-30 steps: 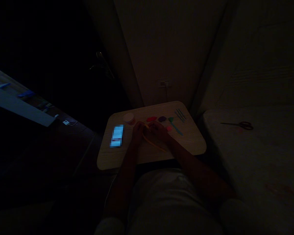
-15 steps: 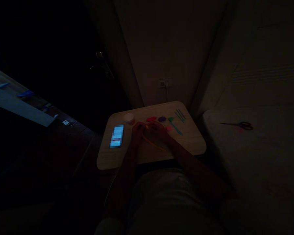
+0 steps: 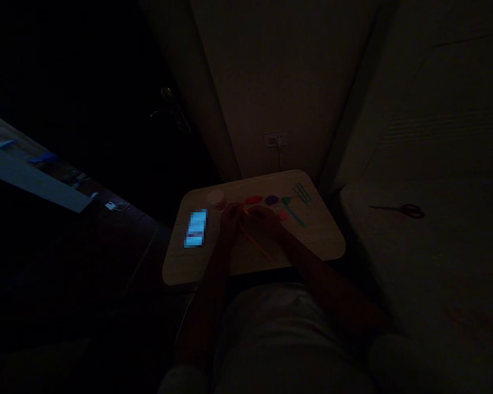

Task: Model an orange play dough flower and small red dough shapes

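Observation:
The room is very dark. Over the middle of a small wooden table [image 3: 320,235], my left hand [image 3: 231,219] and my right hand [image 3: 263,220] are close together, fingers closed on a thin orange strip [image 3: 255,243]. One end of the strip shows between the fingertips, and the rest trails down towards the table's near edge. Just beyond my hands lie a red lump [image 3: 253,200] and a purple lump [image 3: 271,200]. A green lump [image 3: 286,201] touches the end of a teal tool [image 3: 298,216]. Beside my right hand is a pink piece [image 3: 283,216].
A lit phone [image 3: 196,228] lies at the table's left, with a round tub [image 3: 216,198] behind it. Several thin sticks [image 3: 302,193] are at the back right. Scissors [image 3: 411,210] rest on a pale surface at the right. A socket [image 3: 276,139] with a plugged cable is on the wall.
The trailing part of the orange strip has swung slightly left and looks straighter. My hands have barely moved and still hold it.

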A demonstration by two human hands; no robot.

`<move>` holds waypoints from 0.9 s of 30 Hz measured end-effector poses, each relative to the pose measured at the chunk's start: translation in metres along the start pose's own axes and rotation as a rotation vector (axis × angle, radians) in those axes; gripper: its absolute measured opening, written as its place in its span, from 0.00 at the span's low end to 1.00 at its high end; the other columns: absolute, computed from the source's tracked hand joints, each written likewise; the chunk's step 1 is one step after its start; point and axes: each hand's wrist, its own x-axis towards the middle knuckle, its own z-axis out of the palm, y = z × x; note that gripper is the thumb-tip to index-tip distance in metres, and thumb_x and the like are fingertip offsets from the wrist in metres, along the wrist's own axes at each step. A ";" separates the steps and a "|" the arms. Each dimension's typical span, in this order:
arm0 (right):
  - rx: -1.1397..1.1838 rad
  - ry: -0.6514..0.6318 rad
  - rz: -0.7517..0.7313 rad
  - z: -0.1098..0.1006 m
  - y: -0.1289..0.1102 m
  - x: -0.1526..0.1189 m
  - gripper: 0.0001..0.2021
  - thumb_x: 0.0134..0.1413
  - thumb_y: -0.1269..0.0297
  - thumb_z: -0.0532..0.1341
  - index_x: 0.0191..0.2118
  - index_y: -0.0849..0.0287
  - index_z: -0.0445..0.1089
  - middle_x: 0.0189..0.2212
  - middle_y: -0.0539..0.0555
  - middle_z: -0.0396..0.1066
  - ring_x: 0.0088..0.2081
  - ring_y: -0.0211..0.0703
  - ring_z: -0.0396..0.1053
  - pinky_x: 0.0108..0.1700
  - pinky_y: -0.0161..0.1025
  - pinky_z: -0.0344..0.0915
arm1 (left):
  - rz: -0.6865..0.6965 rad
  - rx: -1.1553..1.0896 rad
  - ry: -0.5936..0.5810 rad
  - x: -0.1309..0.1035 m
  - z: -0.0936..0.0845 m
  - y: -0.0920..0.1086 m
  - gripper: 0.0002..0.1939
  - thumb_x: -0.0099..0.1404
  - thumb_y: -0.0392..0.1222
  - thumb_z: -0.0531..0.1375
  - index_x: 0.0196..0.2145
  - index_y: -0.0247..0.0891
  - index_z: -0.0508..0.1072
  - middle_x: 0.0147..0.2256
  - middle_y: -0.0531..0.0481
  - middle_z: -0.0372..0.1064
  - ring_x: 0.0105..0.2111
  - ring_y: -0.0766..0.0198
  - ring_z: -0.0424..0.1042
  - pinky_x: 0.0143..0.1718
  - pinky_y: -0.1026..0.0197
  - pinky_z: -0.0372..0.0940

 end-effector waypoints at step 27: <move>-0.021 -0.064 -0.008 -0.004 0.013 0.004 0.10 0.52 0.58 0.67 0.38 0.56 0.78 0.38 0.54 0.79 0.41 0.47 0.75 0.48 0.45 0.70 | -0.035 -0.079 -0.016 0.005 -0.002 -0.015 0.12 0.55 0.48 0.69 0.30 0.38 0.75 0.28 0.53 0.70 0.28 0.67 0.67 0.30 0.65 0.62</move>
